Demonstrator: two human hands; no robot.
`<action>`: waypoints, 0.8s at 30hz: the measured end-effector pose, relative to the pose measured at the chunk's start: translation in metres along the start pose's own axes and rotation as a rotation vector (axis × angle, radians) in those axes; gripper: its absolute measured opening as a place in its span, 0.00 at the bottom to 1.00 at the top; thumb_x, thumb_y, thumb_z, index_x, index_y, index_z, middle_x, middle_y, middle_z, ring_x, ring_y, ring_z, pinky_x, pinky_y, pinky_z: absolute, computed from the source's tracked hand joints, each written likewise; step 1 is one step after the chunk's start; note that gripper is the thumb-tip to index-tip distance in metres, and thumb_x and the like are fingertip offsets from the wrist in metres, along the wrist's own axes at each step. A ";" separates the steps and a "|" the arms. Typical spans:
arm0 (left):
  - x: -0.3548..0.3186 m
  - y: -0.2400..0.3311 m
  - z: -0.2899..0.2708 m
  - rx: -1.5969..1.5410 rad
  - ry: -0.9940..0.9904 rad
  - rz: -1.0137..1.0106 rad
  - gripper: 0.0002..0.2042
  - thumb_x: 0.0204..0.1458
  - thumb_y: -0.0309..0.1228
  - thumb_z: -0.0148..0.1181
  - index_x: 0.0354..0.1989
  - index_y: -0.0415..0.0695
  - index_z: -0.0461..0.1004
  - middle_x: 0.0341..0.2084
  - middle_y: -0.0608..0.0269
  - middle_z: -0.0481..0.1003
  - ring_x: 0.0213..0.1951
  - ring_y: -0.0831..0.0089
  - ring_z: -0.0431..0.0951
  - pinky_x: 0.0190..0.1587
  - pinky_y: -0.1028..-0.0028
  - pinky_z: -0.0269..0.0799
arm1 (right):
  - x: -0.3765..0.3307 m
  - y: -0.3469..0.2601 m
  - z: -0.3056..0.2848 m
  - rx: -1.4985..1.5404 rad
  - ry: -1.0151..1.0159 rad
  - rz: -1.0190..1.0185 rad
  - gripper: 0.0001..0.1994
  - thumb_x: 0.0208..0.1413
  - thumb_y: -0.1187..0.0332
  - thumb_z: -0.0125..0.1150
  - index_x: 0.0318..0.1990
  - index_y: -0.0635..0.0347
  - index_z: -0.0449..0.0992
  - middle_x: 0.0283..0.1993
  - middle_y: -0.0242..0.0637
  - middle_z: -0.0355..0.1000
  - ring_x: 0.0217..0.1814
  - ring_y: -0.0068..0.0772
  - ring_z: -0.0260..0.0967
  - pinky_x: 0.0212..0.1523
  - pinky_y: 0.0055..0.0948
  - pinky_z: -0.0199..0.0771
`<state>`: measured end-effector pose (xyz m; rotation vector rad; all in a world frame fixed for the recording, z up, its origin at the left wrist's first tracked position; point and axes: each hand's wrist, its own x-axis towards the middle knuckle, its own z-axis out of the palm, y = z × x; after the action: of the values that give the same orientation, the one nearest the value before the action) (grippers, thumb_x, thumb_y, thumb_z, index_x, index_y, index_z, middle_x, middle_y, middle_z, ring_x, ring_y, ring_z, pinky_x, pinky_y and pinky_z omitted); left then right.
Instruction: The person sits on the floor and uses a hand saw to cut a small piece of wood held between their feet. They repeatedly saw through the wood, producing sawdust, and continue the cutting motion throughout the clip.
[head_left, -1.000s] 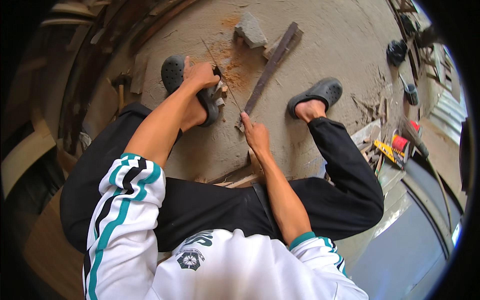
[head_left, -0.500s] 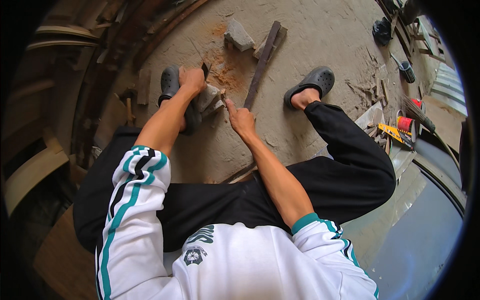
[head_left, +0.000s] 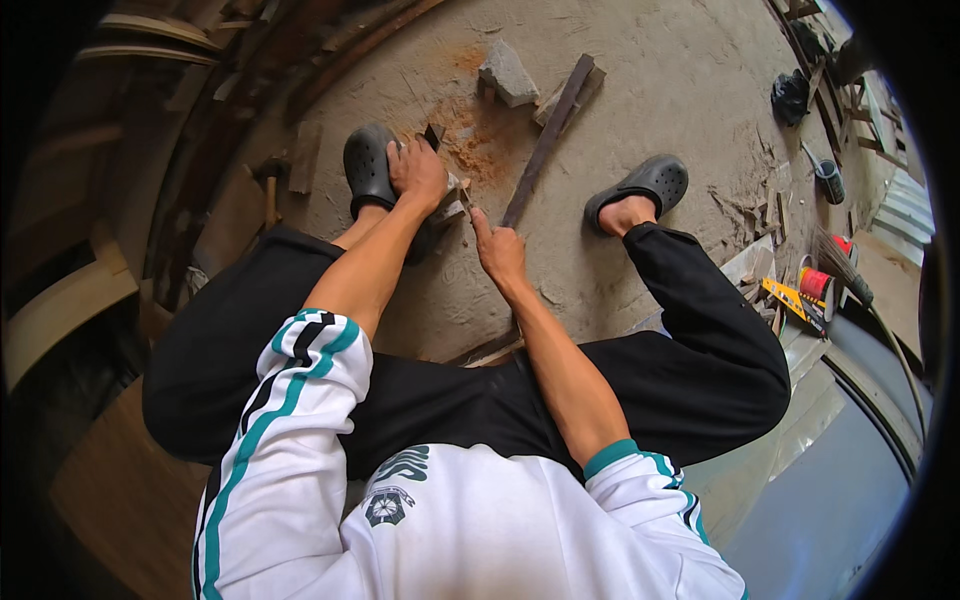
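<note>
My left hand point(head_left: 418, 178) is closed beside the left shoe, over a light grey block point(head_left: 452, 207) that it largely hides. A dark flat piece point(head_left: 433, 136) sticks out past its fingers; its kind is unclear. My right hand point(head_left: 498, 250) is closed, with the index finger stretched along a thin, narrow piece point(head_left: 466, 197) whose tip reaches the block's edge. Whether this is a tool or a wood strip cannot be made out. Orange-brown dust point(head_left: 482, 140) lies on the ground just beyond the hands.
A dark wooden bar point(head_left: 548, 140) and a grey stone point(head_left: 508, 73) lie ahead. A hammer point(head_left: 271, 195) is left of my left shoe point(head_left: 369, 168); my right shoe point(head_left: 645, 188) stands opposite. At right are wood scraps, a yellow handsaw point(head_left: 793, 298), a red spool point(head_left: 817, 284) and a broom point(head_left: 845, 265).
My left hand has shifted right and slightly down in the picture, covering more of the grey block. My right hand also sits slightly right and lower. The whole view has shifted a little.
</note>
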<state>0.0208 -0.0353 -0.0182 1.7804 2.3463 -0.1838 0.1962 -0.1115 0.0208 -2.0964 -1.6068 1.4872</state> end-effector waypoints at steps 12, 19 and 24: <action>0.007 -0.006 -0.001 -0.219 -0.240 -0.135 0.19 0.55 0.34 0.54 0.53 0.39 0.72 0.58 0.47 0.68 0.63 0.53 0.63 0.63 0.56 0.56 | 0.013 -0.003 -0.002 0.046 -0.117 0.062 0.44 0.59 0.32 0.43 0.25 0.77 0.78 0.31 0.69 0.74 0.39 0.69 0.74 0.45 0.54 0.71; -0.006 -0.013 0.046 -0.214 0.255 -0.140 0.20 0.61 0.41 0.50 0.52 0.37 0.70 0.62 0.48 0.62 0.65 0.52 0.56 0.67 0.55 0.47 | 0.005 0.002 0.014 0.104 -0.027 0.026 0.43 0.59 0.32 0.44 0.22 0.75 0.76 0.26 0.68 0.71 0.33 0.67 0.73 0.40 0.55 0.69; 0.012 -0.013 0.035 -0.267 0.217 -0.153 0.17 0.62 0.39 0.50 0.50 0.37 0.67 0.52 0.49 0.63 0.59 0.51 0.60 0.61 0.55 0.54 | 0.021 0.018 0.012 0.098 0.028 -0.003 0.43 0.58 0.30 0.45 0.15 0.70 0.69 0.14 0.45 0.61 0.19 0.38 0.60 0.26 0.43 0.61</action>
<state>0.0080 -0.0348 -0.0551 1.5640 2.5127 0.3038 0.1986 -0.1082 -0.0095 -2.0524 -1.4952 1.4960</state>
